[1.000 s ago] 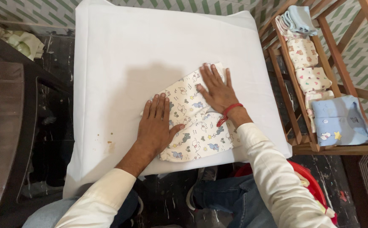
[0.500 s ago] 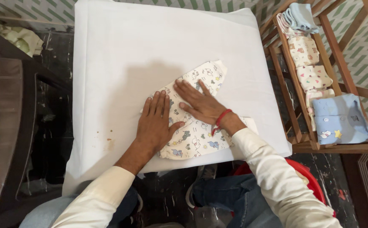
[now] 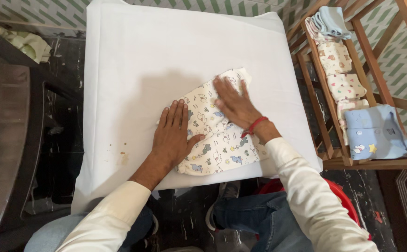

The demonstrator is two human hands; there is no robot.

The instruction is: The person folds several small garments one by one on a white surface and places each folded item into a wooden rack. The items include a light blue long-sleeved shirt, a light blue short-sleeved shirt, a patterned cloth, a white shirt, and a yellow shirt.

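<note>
A cream baby garment [image 3: 215, 140] printed with small animals lies folded on a white cloth-covered table [image 3: 156, 60], near its front right. My left hand [image 3: 171, 135] presses flat on the garment's left edge, fingers pointing away from me. My right hand [image 3: 233, 103] lies flat on the garment's upper right part, fingers spread; a red thread is tied around that wrist. Neither hand grips anything.
A wooden rack [image 3: 353, 84] stands to the right, holding several folded baby clothes and a light blue shirt [image 3: 376, 133]. A dark chair [image 3: 2, 140] is on the left. A red tub [image 3: 343, 200] sits by my right knee. Small brown stains [image 3: 121, 156] mark the cloth.
My right hand slid left across the garment, then back up and right toward its far end. My left hand stayed pressed in place.
</note>
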